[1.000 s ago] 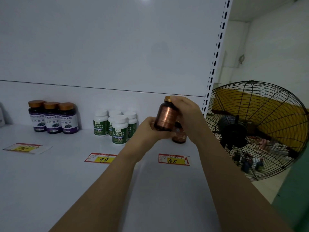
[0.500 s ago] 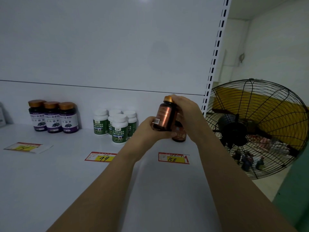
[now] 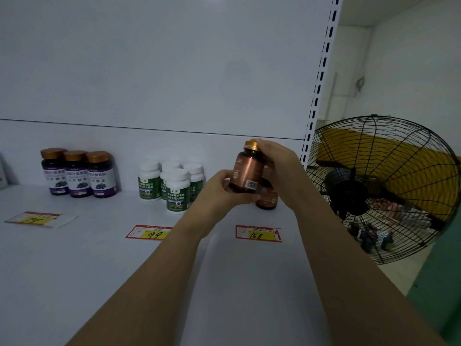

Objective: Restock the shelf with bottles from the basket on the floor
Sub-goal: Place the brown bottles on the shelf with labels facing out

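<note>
Above the "158" tag (image 3: pixel 258 233), barcoded copper bottle (image 3: pixel 247 171)

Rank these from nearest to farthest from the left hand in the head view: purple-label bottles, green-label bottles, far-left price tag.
Measured from the left hand, which grips the copper bottle:
1. Green-label bottles: just to its left, standing on the shelf.
2. Purple-label bottles: further left, against the back panel.
3. Far-left price tag: lying flat near the picture's left edge.

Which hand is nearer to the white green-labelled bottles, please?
Left. The left hand is just right of the white green-labelled bottles; the right hand is farther right, beyond the held copper bottle.
</note>
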Available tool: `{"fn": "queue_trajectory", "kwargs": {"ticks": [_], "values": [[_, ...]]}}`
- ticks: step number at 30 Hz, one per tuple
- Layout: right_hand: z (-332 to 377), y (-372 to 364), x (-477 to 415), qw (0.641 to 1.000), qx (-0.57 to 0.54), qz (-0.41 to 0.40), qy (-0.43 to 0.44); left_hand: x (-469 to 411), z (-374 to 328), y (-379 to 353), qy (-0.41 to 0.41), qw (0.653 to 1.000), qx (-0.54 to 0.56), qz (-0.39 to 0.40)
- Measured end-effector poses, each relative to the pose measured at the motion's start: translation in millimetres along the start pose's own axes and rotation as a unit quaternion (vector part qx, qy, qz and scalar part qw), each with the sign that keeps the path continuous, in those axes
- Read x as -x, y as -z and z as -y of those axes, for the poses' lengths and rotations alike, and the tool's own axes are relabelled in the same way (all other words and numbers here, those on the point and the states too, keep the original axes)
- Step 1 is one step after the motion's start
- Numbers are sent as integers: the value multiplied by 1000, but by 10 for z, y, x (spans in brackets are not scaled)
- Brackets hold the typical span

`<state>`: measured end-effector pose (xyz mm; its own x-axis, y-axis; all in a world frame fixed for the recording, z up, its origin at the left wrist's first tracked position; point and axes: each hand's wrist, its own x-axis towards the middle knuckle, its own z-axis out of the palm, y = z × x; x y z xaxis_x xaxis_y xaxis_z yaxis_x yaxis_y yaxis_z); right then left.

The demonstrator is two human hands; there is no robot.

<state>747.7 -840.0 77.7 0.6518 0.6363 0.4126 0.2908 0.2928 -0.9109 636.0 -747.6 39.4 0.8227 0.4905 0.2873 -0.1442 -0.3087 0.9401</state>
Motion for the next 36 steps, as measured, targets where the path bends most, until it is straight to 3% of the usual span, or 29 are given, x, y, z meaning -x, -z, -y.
{"fn": "queue_trajectory", "kwargs": {"ticks": [4,8,20,25,31,36], "values": [[-19,-10,18,999,48,4,5,-1,-7,-13,-8,999,-20,-35],[-2,45,8,1000,18,-12,0,1,-19,0,6,1000,-7,-5],[-56,72,-24,999,14,37,-22,32,-11,55,6,999,-16,47],[-41,16,-4,997,28,63,-22,-8,18,87,-11,1000,-4,-1],[77,-94,76,991,56,87,84,-30,11,148,-78,994,61,-50],[94,-215,99,968,130,161,139,-55,27,227,-143,978,65,-133]]}}
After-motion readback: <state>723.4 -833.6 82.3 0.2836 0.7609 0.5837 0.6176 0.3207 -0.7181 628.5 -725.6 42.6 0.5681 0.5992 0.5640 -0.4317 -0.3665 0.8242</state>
